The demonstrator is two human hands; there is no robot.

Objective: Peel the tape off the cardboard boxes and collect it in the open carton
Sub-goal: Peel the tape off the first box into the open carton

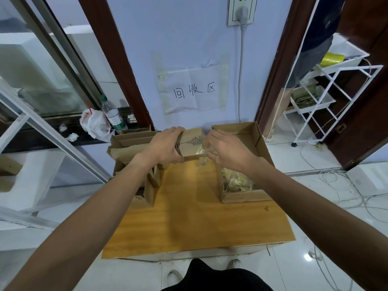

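My left hand [163, 147] grips a small cardboard box [192, 141] by its left end, holding it above the far end of the wooden table [189, 217]. My right hand [225, 149] pinches a strip of clear tape [201, 153] at the box's right side, the tape crumpled and partly lifted. The open carton [241, 196] stands on the table to the right, under my right forearm, with a heap of crumpled peeled tape [237, 181] inside. A stack of flattened and open cardboard boxes [130, 150] stands on the left of the table.
A paper sign [194, 91] is taped to the wall behind the table, with a plugged socket [241, 11] above it. A water bottle [114, 116] and a plastic bag [94, 123] lie on the left ledge. A white rack [327, 97] stands right; cables [340, 185] trail over the floor.
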